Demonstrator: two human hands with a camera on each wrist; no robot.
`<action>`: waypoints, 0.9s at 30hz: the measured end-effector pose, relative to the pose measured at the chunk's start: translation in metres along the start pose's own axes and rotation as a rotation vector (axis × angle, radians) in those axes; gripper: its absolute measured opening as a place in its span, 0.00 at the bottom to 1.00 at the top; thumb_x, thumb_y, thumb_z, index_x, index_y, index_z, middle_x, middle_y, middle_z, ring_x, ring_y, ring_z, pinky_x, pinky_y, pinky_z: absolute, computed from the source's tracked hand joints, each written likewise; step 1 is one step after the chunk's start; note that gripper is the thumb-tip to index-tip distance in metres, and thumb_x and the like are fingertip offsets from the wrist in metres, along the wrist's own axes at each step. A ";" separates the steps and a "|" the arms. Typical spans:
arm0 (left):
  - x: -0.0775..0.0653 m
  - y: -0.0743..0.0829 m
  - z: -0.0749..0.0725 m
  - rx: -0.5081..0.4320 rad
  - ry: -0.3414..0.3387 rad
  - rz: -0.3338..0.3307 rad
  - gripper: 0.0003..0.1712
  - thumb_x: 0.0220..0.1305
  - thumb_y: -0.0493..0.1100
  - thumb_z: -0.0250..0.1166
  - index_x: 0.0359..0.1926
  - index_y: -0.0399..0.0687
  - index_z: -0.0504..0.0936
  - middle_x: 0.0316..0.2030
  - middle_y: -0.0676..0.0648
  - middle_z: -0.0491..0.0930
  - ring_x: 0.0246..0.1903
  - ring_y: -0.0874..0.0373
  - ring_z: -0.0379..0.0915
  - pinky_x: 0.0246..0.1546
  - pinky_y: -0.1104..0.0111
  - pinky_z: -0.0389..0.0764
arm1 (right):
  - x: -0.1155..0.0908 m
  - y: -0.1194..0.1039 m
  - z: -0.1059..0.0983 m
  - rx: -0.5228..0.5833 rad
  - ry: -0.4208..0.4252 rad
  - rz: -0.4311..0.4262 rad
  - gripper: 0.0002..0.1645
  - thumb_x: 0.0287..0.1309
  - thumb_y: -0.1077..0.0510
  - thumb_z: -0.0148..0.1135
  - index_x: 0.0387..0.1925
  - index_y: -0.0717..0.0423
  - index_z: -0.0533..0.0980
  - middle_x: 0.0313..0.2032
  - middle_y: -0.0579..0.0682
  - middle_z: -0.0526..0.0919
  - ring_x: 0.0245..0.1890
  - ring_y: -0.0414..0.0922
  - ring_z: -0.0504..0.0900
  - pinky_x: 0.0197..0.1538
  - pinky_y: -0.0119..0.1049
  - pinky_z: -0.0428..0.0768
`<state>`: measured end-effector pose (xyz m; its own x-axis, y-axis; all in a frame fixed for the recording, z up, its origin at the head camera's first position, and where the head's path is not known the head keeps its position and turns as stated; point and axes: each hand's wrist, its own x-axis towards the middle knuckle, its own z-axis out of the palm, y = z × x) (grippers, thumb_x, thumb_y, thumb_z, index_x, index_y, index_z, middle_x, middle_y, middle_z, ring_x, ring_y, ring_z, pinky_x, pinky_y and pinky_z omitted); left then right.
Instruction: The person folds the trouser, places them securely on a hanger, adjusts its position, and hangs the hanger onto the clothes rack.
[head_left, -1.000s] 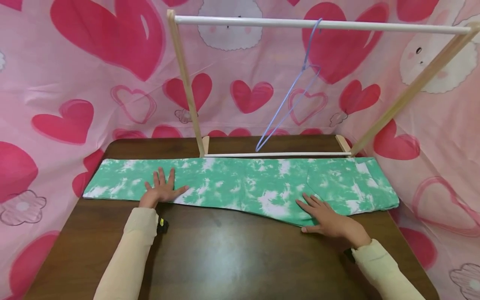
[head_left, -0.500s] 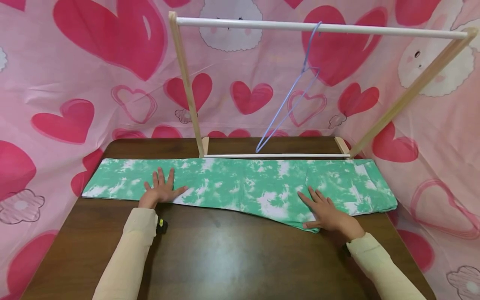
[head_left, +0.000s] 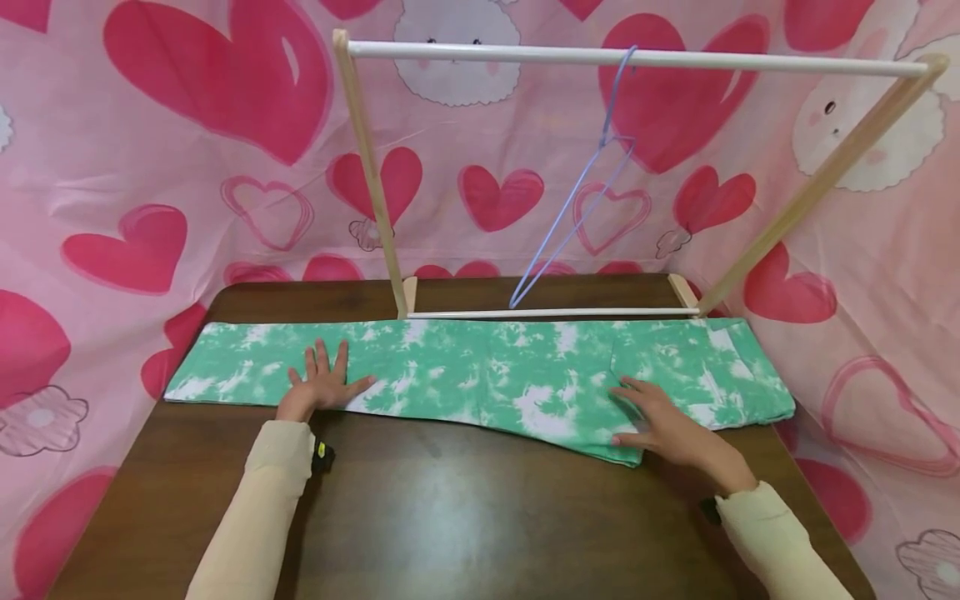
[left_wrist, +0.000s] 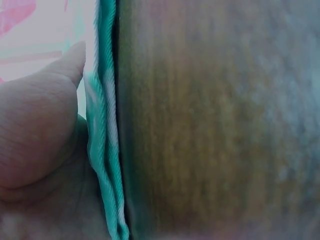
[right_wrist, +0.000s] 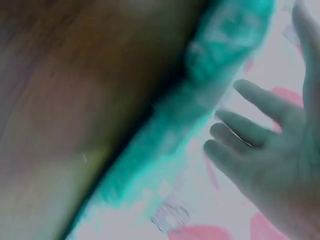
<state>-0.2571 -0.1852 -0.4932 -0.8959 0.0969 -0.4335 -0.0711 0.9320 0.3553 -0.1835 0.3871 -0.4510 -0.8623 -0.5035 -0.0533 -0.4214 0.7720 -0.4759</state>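
Green-and-white tie-dye trousers (head_left: pixel 450 367), folded lengthwise, lie flat across the table, legs to the left and waist to the right. Spread fingers of my left hand (head_left: pixel 318 389) rest on the leg part near its front edge. In the left wrist view the layered cloth edge (left_wrist: pixel 105 150) runs beside the thumb side of that hand (left_wrist: pixel 35 130). My right hand (head_left: pixel 667 429) is over the pointed crotch corner, fingers loosely bent. The right wrist view shows its fingers (right_wrist: pixel 250 125) apart from the blurred trousers (right_wrist: pixel 165 120), holding nothing.
Behind the trousers stands a clothes rack with wooden posts (head_left: pixel 375 183) and a white top rail (head_left: pixel 480 53). From the rail hangs a blue hanger (head_left: pixel 558 221). The brown table (head_left: pixel 442 517) extends in front. Pink heart-print cloth (head_left: pixel 285 217) covers the surrounding walls.
The right hand has drawn the crotch corner slightly toward the front and right, then lifted its fingers off the cloth. The left hand has stayed in place.
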 end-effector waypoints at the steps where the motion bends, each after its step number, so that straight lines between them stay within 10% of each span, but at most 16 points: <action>1: 0.000 0.000 0.001 0.001 0.003 0.000 0.74 0.55 0.89 0.41 0.79 0.41 0.25 0.73 0.27 0.10 0.72 0.25 0.06 0.60 0.25 0.16 | -0.003 -0.002 -0.003 0.006 0.047 0.011 0.32 0.56 0.50 0.76 0.57 0.63 0.79 0.59 0.64 0.78 0.60 0.62 0.73 0.60 0.62 0.74; 6: 0.001 0.000 0.002 -0.002 0.010 0.006 0.74 0.56 0.89 0.41 0.79 0.41 0.25 0.73 0.26 0.11 0.72 0.24 0.07 0.59 0.24 0.17 | -0.017 -0.019 -0.008 -0.022 0.061 0.136 0.04 0.57 0.59 0.74 0.28 0.50 0.86 0.25 0.38 0.82 0.28 0.37 0.77 0.33 0.36 0.80; 13: 0.003 0.000 0.003 -0.001 0.012 0.004 0.74 0.55 0.89 0.41 0.79 0.41 0.25 0.73 0.26 0.11 0.72 0.24 0.07 0.60 0.24 0.17 | -0.022 -0.033 0.006 -0.098 0.098 0.294 0.06 0.58 0.58 0.73 0.30 0.58 0.88 0.25 0.45 0.86 0.26 0.42 0.82 0.32 0.43 0.82; 27: 0.005 -0.003 0.002 -0.002 0.005 0.014 0.74 0.55 0.89 0.40 0.79 0.40 0.25 0.72 0.25 0.10 0.71 0.23 0.06 0.59 0.23 0.18 | -0.010 -0.029 0.018 -0.057 0.064 0.330 0.04 0.59 0.62 0.69 0.29 0.58 0.82 0.24 0.45 0.79 0.25 0.42 0.73 0.31 0.39 0.75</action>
<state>-0.2609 -0.1867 -0.4984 -0.8992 0.1085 -0.4239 -0.0589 0.9299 0.3630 -0.1576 0.3632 -0.4522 -0.9699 -0.1992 -0.1402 -0.1304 0.9107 -0.3919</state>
